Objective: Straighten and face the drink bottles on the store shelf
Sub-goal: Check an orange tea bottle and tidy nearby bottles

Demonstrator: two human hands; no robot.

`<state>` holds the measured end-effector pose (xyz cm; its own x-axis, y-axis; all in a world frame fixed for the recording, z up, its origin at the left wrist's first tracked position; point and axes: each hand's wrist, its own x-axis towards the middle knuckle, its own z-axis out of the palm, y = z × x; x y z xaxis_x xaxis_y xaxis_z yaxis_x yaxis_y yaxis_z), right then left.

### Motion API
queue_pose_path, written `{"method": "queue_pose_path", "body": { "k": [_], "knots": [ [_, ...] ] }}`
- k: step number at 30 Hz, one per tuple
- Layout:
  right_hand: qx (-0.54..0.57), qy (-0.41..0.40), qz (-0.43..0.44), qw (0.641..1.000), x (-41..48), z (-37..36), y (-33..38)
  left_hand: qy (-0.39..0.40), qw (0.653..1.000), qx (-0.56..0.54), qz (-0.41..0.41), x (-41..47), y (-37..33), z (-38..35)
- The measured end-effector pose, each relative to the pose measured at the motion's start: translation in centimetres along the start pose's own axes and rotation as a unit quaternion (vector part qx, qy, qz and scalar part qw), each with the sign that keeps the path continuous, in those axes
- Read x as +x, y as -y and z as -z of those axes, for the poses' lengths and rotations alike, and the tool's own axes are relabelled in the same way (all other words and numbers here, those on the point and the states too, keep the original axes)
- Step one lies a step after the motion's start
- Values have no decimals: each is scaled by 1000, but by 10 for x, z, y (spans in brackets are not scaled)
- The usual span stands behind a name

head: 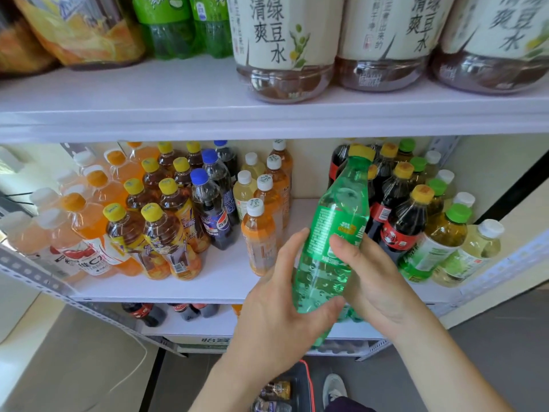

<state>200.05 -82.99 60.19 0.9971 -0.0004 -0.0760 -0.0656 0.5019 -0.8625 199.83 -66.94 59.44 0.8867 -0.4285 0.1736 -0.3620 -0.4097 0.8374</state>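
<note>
In front of the middle shelf (225,281), both hands hold one green soda bottle (332,233) off the shelf, tilted, yellow cap toward the back right. Left hand (279,307) wraps the lower body from below, fingers closed round it; right hand (374,281) closed on the label band, thumb on the front. The bottle hangs over the empty lane between the orange-drink row (261,221) and the cola bottles (398,215). Likely step: turn label out, then set down. To do it well: twist with the right hand while the left steadies the base, bring it upright before lowering, place it at the front edge of the gap in line with neighbouring fronts, and keep clear of the cola caps, which look easy to knock.
</note>
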Motion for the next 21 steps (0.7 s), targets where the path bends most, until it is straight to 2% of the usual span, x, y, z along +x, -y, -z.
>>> {"method": "queue_pose_path", "body": {
  "k": [2, 7, 10, 13, 18, 21],
  "knots": [
    [-13, 5, 8, 1000, -1, 3, 2, 20, 999, -45, 10, 7, 1, 8],
    [-89, 32, 0, 996, -7, 12, 0, -8, 981, -192, 21, 37, -13, 28],
    [-135, 107, -19, 985, -11, 14, 2, 9, 967, -254, 14, 58, -25, 34],
    [-139, 166, -49, 975, -14, 15, 7, 15, 962, -271, 18, 71, -29, 33],
    [-122, 161, -62, 977, -13, 20, 6, -49, 968, -246, 23, 83, -30, 23],
    [-238, 113, -46, 964, -11, 27, -1, -120, 967, -219, 55, 95, -32, 19]
  ]
}}
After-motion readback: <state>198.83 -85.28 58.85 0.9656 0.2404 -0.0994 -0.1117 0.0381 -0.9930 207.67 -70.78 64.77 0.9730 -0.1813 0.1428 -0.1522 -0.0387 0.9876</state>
